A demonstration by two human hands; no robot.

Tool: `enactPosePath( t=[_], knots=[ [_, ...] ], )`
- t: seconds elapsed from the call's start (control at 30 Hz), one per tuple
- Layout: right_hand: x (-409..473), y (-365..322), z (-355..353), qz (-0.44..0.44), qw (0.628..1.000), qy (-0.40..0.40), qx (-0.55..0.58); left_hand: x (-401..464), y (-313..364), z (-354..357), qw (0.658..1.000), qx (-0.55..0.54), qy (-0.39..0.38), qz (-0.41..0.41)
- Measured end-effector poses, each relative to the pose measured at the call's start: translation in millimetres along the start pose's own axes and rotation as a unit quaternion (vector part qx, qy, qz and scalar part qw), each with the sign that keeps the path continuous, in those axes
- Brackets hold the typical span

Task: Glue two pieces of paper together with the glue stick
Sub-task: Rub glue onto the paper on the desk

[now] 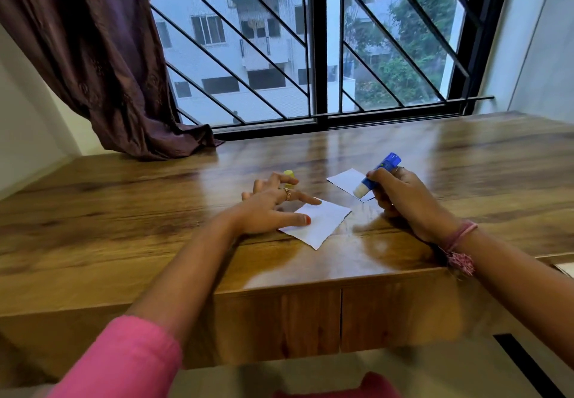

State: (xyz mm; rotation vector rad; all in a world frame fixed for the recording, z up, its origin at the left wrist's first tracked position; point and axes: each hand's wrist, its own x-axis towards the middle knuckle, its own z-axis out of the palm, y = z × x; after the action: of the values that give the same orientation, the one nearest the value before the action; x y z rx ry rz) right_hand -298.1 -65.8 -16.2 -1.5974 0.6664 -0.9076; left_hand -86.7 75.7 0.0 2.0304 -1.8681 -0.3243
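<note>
Between right hand point(400, 198)'s curled fingers, uncapped glue stick point(377, 175); flat left hand point(273, 208) on near paper point(320, 223)

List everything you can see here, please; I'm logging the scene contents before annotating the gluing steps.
paper pieces: two, white; the near one flat on the table under the left fingers, the far one flat by the glue stick's tip.
glue stick: one, blue body, whitish glue end exposed, pointing down toward the far piece.
cap: one, yellow, on the table behind the left hand.
table: one, glossy brown wood.
curtain: one, dark purple, far left, hem on the table.
window: one, black frame with diagonal bars.
left hand: fingers spread, presses the near paper; ring, pink sleeve.
right hand: grips the glue stick; pink thread at wrist.
</note>
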Motion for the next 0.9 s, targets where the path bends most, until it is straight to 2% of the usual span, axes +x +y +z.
enactPosePath(
  t=[0.23, 0.5, 0.67, 0.9],
  knots=[
    [1, 5, -1, -0.016, 1.0, -0.011, -0.022, 7, -8, 10, 1.0, 0.025, -0.011, 0.014],
    [1, 6, 0, -0.041, 0.997, 0.001, -0.067, 6, -10, 17, 0.999, 0.016, 0.034, 0.011],
    [0, 5, 4, -0.039, 0.995, -0.011, -0.09, 6, -11, 18, 0.999, 0.032, 0.028, 0.016],
    [2, 2, 10, -0.052, 0.978, -0.019, -0.202, 9, -12, 18, 0.999, 0.039, 0.011, 0.008]
  ],
)
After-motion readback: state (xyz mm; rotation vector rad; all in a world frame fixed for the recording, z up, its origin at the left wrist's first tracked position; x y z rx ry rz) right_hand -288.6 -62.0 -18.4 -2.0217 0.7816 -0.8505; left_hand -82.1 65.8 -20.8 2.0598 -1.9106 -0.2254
